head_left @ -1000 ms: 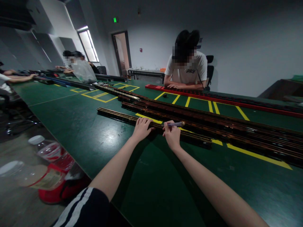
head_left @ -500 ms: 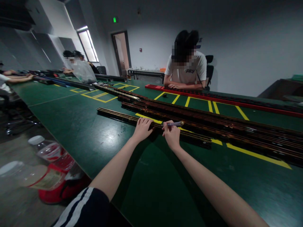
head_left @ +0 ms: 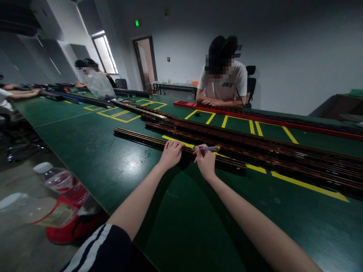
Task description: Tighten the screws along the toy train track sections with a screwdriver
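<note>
A long dark rail (head_left: 141,138) with shiny brassy lines lies in front of me on the green table. My left hand (head_left: 171,154) grips it near its middle, fingers draped over the far side. Just to the right, my right hand (head_left: 206,162) pinches a slim pen-shaped tool (head_left: 210,148) with a clear purplish barrel. Its rounded end points right, and its tip is over the rail, too small to make out. Whether the tip touches the rail I cannot tell.
Several similar dark rails (head_left: 227,138) lie bundled beyond my hands. Yellow tape marks (head_left: 309,186) the green table (head_left: 181,219). A red rail (head_left: 283,121) runs along the far side, before a seated person (head_left: 224,87). Plastic bottles (head_left: 66,185) stand below the left edge.
The rail under my hands has slid a little to the left along its length. My hands and the pen-shaped tool stay in almost the same place.
</note>
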Tool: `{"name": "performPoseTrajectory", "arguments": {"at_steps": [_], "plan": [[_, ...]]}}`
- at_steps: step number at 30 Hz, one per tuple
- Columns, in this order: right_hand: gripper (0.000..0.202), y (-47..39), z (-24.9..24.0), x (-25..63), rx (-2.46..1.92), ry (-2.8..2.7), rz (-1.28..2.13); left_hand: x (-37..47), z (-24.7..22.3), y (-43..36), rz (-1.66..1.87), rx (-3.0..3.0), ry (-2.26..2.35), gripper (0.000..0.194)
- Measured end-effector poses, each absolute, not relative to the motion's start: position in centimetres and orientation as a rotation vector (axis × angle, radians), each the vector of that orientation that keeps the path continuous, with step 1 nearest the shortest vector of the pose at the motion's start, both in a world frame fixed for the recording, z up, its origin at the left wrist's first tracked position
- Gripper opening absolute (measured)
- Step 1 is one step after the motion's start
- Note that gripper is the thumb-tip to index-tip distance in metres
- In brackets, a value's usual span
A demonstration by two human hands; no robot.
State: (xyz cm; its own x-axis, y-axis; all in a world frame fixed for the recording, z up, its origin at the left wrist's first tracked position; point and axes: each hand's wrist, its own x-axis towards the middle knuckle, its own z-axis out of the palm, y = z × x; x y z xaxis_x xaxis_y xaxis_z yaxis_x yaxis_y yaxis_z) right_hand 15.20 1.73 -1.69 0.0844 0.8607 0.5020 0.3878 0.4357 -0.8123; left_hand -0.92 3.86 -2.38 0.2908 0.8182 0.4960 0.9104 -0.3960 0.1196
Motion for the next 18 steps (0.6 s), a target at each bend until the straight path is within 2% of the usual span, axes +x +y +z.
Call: {"name": "performPoseTrajectory", "arguments": {"at_steps": [18], "plan": [[0.03,1.65,-1.74,15.23,-1.148,-1.492,0.507,-0.97,-1.94,3.68,-0.722,-2.362,-1.65,0.05]]}}
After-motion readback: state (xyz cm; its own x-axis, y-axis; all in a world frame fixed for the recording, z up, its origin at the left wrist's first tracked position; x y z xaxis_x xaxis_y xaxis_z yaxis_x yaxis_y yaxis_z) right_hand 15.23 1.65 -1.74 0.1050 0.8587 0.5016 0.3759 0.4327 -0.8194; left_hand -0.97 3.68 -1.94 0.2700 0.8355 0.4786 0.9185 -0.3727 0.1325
